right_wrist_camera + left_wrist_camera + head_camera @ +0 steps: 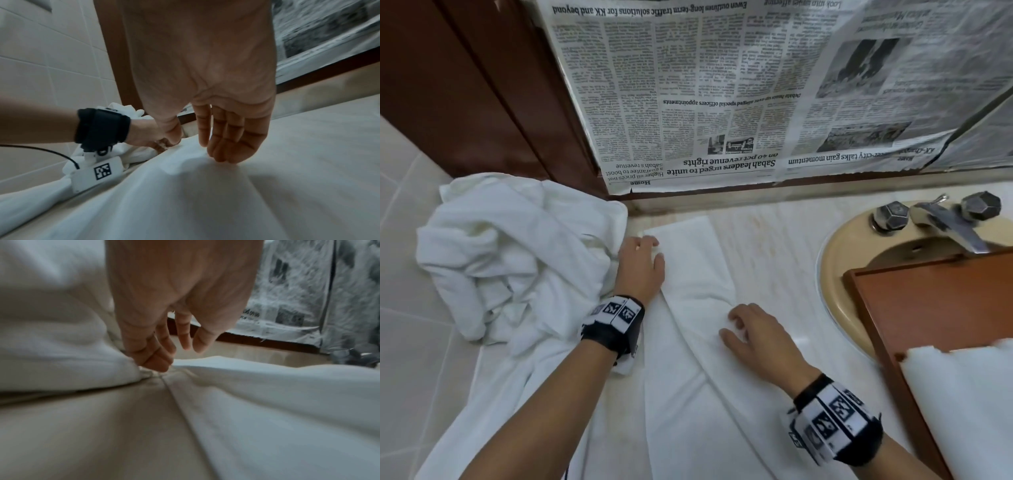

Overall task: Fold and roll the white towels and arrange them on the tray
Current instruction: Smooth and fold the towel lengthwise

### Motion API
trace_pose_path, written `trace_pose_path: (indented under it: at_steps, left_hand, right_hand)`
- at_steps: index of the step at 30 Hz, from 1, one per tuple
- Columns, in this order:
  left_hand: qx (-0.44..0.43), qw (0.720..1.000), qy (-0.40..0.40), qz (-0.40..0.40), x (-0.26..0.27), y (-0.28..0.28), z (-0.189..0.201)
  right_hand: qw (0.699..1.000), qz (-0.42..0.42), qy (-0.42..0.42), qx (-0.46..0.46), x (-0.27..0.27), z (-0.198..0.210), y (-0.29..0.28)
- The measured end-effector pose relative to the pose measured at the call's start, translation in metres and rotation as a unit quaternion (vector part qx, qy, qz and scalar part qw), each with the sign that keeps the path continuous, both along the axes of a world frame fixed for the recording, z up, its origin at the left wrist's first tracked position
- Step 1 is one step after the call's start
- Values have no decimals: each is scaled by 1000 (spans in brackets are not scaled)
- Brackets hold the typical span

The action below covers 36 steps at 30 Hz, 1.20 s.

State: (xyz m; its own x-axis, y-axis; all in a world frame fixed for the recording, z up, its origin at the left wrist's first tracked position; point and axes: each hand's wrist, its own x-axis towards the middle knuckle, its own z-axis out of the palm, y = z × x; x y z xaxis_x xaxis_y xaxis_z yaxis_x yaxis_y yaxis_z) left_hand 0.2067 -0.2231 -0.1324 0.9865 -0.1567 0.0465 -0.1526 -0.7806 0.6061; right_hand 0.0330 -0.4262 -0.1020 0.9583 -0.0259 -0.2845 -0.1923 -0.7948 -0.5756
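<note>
While a long folded white towel [688,308] lies lengthwise on the pale marble counter [774,240], the left hand [642,267] rests at its far left edge and the right hand [753,337] rests on its middle, left of the brown wooden tray [928,301]. Seen from the left wrist, bent fingertips [158,365] press the towel's edge without gripping. Seen from the right wrist, loosely spread fingers [226,146] touch the cloth, holding nothing.

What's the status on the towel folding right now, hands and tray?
Left hand and right hand both on the flat towel, fingers relaxed. One towel on the tray. Unfolded pile crowds the left edge.
</note>
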Motion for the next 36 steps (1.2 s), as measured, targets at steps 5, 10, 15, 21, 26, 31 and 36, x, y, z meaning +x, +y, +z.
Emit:
trace_pose_path:
  at_steps: [5,10,15,21,26,31,36]
  left_hand:
    - [83,991,102,-3,-37,-1,-1]
    - [94,989,111,-16,-31,-14,0]
    - [127,982,125,-63,-9,-50,6]
    - [96,983,152,-22,-20,-70,16]
    - [159,954,256,13,-48,-65,16]
    - [60,968,242,-15,-64,-57,16]
    - [10,978,204,-30,-76,-39,16]
  right_hand:
    - [998,17,-4,-56,-15,-10,-9]
    - [983,78,12,-168,2,-21,-13]
    - [986,37,31,-160,13,-21,-57]
    - [995,-40,-39,-86,-44,5,-54]
    - [991,19,55,-123,-116,-1,-8]
    - [992,-6,54,-113,-127,7,10]
    - [998,22,4,-55,-129,56,39]
